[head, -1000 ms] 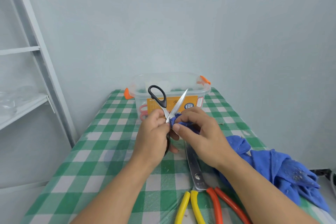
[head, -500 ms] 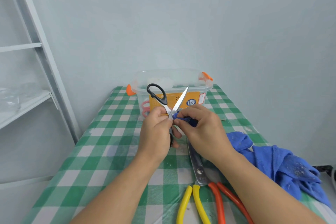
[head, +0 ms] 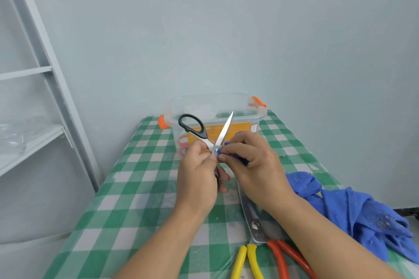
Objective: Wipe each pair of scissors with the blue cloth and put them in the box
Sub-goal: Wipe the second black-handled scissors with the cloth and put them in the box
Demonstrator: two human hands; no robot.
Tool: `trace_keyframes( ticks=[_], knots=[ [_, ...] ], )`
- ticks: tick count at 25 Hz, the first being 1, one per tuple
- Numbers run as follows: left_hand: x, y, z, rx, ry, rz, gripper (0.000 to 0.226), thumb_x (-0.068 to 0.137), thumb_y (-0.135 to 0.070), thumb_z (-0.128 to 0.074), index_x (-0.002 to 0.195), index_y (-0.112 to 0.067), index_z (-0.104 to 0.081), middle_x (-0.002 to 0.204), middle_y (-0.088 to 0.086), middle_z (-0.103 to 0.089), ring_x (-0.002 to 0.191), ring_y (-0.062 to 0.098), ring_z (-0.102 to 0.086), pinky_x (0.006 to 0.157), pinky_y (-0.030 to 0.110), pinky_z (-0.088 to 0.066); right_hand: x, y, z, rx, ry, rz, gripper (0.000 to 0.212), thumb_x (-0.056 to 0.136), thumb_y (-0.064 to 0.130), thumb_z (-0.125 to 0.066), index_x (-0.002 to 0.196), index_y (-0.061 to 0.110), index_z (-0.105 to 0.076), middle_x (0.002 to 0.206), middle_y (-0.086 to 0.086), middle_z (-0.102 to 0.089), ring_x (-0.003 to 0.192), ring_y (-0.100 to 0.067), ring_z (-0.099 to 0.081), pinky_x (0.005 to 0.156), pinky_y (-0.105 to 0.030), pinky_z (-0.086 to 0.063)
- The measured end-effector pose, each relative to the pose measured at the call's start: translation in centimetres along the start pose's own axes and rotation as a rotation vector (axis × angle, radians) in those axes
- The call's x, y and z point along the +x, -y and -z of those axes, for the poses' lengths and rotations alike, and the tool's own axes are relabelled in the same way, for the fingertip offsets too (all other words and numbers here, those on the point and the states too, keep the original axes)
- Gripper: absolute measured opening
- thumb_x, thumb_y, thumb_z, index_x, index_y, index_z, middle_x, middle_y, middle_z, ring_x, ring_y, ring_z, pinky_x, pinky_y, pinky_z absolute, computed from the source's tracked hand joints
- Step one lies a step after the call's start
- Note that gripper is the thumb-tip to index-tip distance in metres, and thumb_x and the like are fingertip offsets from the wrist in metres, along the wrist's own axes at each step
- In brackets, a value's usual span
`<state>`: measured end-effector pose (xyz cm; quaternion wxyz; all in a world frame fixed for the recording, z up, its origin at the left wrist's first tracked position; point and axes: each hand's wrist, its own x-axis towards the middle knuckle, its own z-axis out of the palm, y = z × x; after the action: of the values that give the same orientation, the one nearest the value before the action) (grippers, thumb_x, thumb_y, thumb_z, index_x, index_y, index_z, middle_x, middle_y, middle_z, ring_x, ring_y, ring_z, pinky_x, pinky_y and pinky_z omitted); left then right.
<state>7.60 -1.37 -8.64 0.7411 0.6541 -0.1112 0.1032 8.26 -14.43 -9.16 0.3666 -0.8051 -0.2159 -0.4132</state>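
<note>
Two hands, perhaps four scissors.

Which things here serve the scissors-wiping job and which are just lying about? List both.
Job:
black-handled scissors, open, in the left hand
blue cloth, one end pinched by the right hand at the blade
clear plastic box, pink-handled scissors inside
yellow-handled shears
orange-handled shears

Lying about:
grey shelf unit
green checked tablecloth

A plain utility room or workroom: bare pale walls, a grey metal shelf, a table in checked oilcloth.
</note>
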Motion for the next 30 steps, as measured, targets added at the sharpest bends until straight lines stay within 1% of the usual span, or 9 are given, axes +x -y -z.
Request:
trace_keyframes(
  ticks=[3, 7, 11, 14, 18, 22, 24, 27, 30],
  knots=[
    [0.1, -0.2, 0.1, 0.005, 0.016, 0.023, 0.015, 0.101, 0.004, -0.039, 0.106, 0.007, -0.053, 0.065, 0.015, -0.058, 0.054, 0.027, -0.052, 0.043, 0.031, -0.043, -0.2, -0.2, 0.0, -0.092, -0.014, 0.157, 0.019, 0.091, 0.019, -0.064, 0.080, 0.009, -0.077, 0.084, 0.000, -0.061, 0.081, -0.020, -0.053, 0.070, -0.024, -0.042],
    [-0.1, -0.3, -0.1, -0.032, 0.012, 0.066, 0.016, 0.099, 0.006, -0.038, 0.106, 0.013, -0.051, 0.059, 0.014, -0.053, 0.050, 0.021, -0.051, 0.040, 0.028, -0.042, 0.0, -0.4, 0.0, -0.153, 0.010, 0.233, 0.018, 0.089, 0.014, -0.066, 0.075, 0.009, -0.076, 0.083, -0.004, -0.063, 0.077, -0.025, -0.054, 0.063, -0.034, -0.045],
    [-0.3, -0.8, 0.2, -0.045, -0.014, 0.069, 0.018, 0.098, 0.007, -0.039, 0.107, 0.011, -0.054, 0.065, 0.018, -0.056, 0.050, 0.020, -0.053, 0.040, 0.028, -0.042, -0.3, -0.6, 0.4, -0.193, 0.045, 0.237, 0.017, 0.090, 0.014, -0.068, 0.076, 0.009, -0.077, 0.085, -0.004, -0.062, 0.079, -0.025, -0.056, 0.061, -0.037, -0.048],
    [0.1, -1.2, 0.9, -0.082, -0.074, 0.054, 0.020, 0.096, 0.010, -0.038, 0.098, 0.004, -0.057, 0.073, 0.019, -0.065, 0.048, 0.019, -0.053, 0.039, 0.029, -0.043, -0.5, -0.9, 0.7, -0.232, 0.048, 0.201, 0.015, 0.087, 0.012, -0.070, 0.074, 0.009, -0.077, 0.085, -0.003, -0.063, 0.078, -0.025, -0.057, 0.059, -0.037, -0.049],
    [0.5, -1.0, 1.7, -0.058, -0.151, 0.062, 0.016, 0.100, 0.005, -0.038, 0.095, 0.003, -0.054, 0.075, 0.027, -0.067, 0.044, 0.025, -0.049, 0.042, 0.032, -0.043, -1.0, -1.5, 1.7, -0.245, 0.066, 0.078, 0.012, 0.083, 0.013, -0.071, 0.074, 0.012, -0.079, 0.084, 0.002, -0.064, 0.077, -0.023, -0.059, 0.062, -0.033, -0.052],
    [0.8, -1.1, 2.2, -0.068, -0.199, 0.048, 0.017, 0.102, 0.002, -0.040, 0.103, 0.002, -0.056, 0.076, 0.008, -0.071, 0.049, 0.015, -0.058, 0.044, 0.034, -0.050, -0.7, -1.4, 2.6, -0.294, 0.064, -0.209, 0.013, 0.086, 0.008, -0.069, 0.077, 0.016, -0.074, 0.088, 0.006, -0.063, 0.080, -0.020, -0.061, 0.064, -0.035, -0.050],
    [0.8, -1.3, 2.2, -0.075, -0.193, 0.049, 0.017, 0.102, 0.002, -0.039, 0.105, 0.002, -0.057, 0.090, 0.013, -0.071, 0.052, 0.014, -0.060, 0.044, 0.032, -0.050, -0.3, -1.3, 3.4, -0.260, -0.039, -0.348, 0.012, 0.087, 0.011, -0.069, 0.079, 0.019, -0.073, 0.092, 0.009, -0.065, 0.085, -0.014, -0.063, 0.070, -0.031, -0.046],
    [0.6, -1.1, 1.6, -0.054, -0.158, 0.060, 0.015, 0.101, 0.003, -0.039, 0.101, 0.003, -0.054, 0.099, 0.024, -0.068, 0.053, 0.015, -0.059, 0.043, 0.031, -0.048, -0.2, -0.4, 3.1, -0.106, -0.149, -0.205, 0.009, 0.086, 0.010, -0.076, 0.084, 0.018, -0.076, 0.094, 0.010, -0.066, 0.085, -0.005, -0.063, 0.072, -0.025, -0.050],
    [0.1, -0.9, 0.7, -0.052, -0.088, 0.072, 0.012, 0.101, 0.005, -0.039, 0.097, 0.002, -0.050, 0.092, 0.025, -0.064, 0.052, 0.016, -0.059, 0.042, 0.031, -0.046, -0.5, 0.4, 1.3, -0.046, -0.117, 0.005, 0.005, 0.087, 0.014, -0.074, 0.088, 0.016, -0.078, 0.096, 0.008, -0.065, 0.087, -0.004, -0.062, 0.069, -0.020, -0.049]
  ],
)
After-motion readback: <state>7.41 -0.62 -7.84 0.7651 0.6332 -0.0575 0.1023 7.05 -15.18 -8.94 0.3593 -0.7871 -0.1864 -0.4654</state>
